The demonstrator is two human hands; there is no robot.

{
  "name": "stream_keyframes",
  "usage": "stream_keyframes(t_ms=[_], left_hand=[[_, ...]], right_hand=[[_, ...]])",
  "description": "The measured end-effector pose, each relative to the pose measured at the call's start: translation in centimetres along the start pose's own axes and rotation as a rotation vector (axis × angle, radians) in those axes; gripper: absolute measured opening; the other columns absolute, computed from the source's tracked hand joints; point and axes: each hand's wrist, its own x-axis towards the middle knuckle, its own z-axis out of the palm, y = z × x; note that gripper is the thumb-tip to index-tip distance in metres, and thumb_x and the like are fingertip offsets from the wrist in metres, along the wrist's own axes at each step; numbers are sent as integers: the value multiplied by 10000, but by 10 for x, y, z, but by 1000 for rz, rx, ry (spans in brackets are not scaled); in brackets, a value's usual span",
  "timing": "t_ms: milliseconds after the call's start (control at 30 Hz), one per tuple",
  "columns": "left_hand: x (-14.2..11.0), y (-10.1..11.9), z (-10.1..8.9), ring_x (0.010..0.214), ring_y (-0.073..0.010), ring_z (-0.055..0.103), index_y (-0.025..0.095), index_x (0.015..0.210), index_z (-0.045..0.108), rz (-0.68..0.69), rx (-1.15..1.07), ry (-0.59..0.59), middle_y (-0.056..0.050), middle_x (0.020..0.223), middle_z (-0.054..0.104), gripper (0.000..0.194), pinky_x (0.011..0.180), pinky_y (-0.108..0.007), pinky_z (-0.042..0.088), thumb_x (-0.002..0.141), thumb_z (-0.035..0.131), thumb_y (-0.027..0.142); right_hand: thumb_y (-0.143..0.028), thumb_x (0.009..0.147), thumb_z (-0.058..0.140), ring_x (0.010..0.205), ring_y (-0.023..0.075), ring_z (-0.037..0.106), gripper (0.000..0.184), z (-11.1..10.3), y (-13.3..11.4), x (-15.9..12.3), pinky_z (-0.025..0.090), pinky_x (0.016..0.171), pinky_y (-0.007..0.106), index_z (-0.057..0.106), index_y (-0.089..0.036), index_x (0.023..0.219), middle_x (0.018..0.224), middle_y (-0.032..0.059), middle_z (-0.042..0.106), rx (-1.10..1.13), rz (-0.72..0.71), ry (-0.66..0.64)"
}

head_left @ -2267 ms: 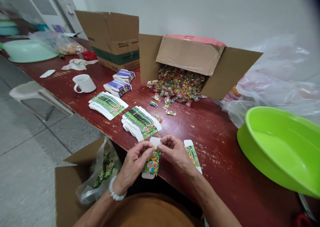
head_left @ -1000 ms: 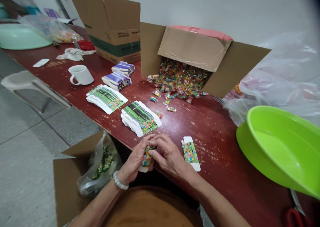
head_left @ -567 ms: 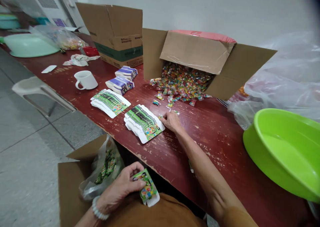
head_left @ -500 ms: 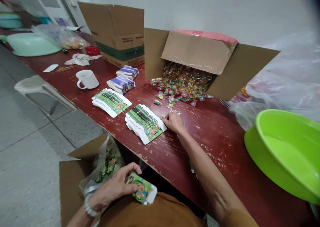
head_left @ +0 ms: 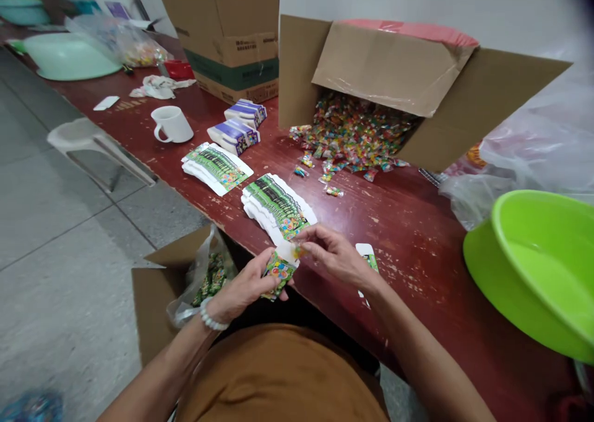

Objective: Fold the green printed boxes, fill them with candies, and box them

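My left hand [head_left: 253,284] is closed around a small green printed candy box [head_left: 279,272], whose white end flap stands up at the top. Pinched in the fingers of my right hand [head_left: 336,253] is a wrapped candy [head_left: 298,250], held right at the box's upper end. Just beyond my hands lies a fanned stack of flat green boxes [head_left: 276,202], with a second such stack [head_left: 217,167] to its left. One more green box [head_left: 369,258] lies on the table, partly hidden behind my right forearm.
An open carton [head_left: 440,112] on its side spills many wrapped candies [head_left: 357,131] onto the red table [head_left: 408,249]. A white mug [head_left: 171,124], purple boxes [head_left: 234,136] and another carton [head_left: 232,69] stand left. At right is a green basin [head_left: 520,273]; below left, a floor carton [head_left: 153,310] holds bagged green packets.
My right hand has picked up a candy near the stack and brought it back to the box. My left hand has raised the box from my lap toward the table edge.
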Motion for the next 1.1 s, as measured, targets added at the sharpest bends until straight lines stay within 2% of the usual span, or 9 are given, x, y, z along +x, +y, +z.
stream_keyframes(t_ms=[233, 300, 400, 467, 567, 733, 900, 1000, 1100], left_hand=[[5, 2, 18, 682, -117, 550, 205, 1170, 613, 70, 14, 99, -6, 885, 639, 421, 632, -221, 492, 756, 674, 154], [5, 2, 19, 678, -128, 574, 197, 1179, 601, 75, -106, 140, -17, 873, 651, 412, 614, -231, 503, 783, 700, 257], [6, 2, 19, 634, -157, 612, 147, 1075, 637, 30, -296, 207, -64, 812, 682, 440, 592, -268, 521, 850, 620, 524], [6, 2, 19, 603, -171, 623, 123, 1018, 666, -7, -381, 224, -87, 768, 694, 525, 575, -282, 526, 854, 569, 612], [8, -3, 20, 616, -182, 634, 112, 994, 699, 7, -421, 238, -100, 774, 713, 552, 555, -277, 526, 831, 594, 629], [9, -11, 21, 639, -173, 643, 117, 957, 723, 59, -303, 271, -92, 794, 732, 444, 571, -260, 534, 841, 637, 538], [8, -8, 23, 631, -182, 639, 111, 910, 720, 45, -413, 247, -93, 761, 725, 406, 514, -269, 552, 794, 675, 497], [10, -11, 27, 569, -165, 625, 108, 931, 699, 34, -415, 287, -76, 710, 711, 422, 483, -256, 544, 769, 713, 497], [13, -12, 29, 500, -139, 608, 130, 944, 671, -14, -438, 300, -46, 687, 696, 391, 455, -236, 525, 805, 702, 494]], right_hand=[[-240, 868, 627, 702, 136, 589, 206, 19, -11, -8, 463, 672, 270, 574, -218, 1066, 849, -1, 655, -84, -75, 45], [-300, 897, 598, 685, 131, 575, 151, 16, -14, -7, 459, 666, 270, 594, -214, 1021, 834, 0, 645, -18, -40, 129], [-419, 891, 603, 590, 115, 516, 226, 13, -15, -5, 431, 586, 255, 606, -204, 959, 707, -23, 585, 166, 116, 254], [-466, 810, 703, 566, 111, 522, 324, 18, -12, -4, 437, 550, 250, 590, -206, 966, 709, -26, 592, 348, 211, 216], [-492, 746, 767, 553, 129, 568, 452, 32, -8, -5, 492, 535, 274, 546, -222, 1034, 729, -25, 613, 614, 288, 59], [-400, 710, 817, 527, 94, 534, 423, 41, -5, -6, 455, 500, 222, 589, -195, 1002, 734, -24, 628, 552, 336, -4], [-432, 759, 779, 560, 84, 550, 380, 36, 7, -7, 424, 516, 204, 653, -189, 1023, 812, 1, 648, 773, 294, -81], [-411, 776, 764, 536, 86, 535, 340, 40, 12, -7, 398, 499, 198, 656, -198, 1017, 748, -14, 630, 667, 279, -56], [-369, 848, 679, 508, 95, 507, 191, 44, 10, -7, 405, 488, 218, 670, -204, 943, 710, -15, 607, 352, 188, 51]])
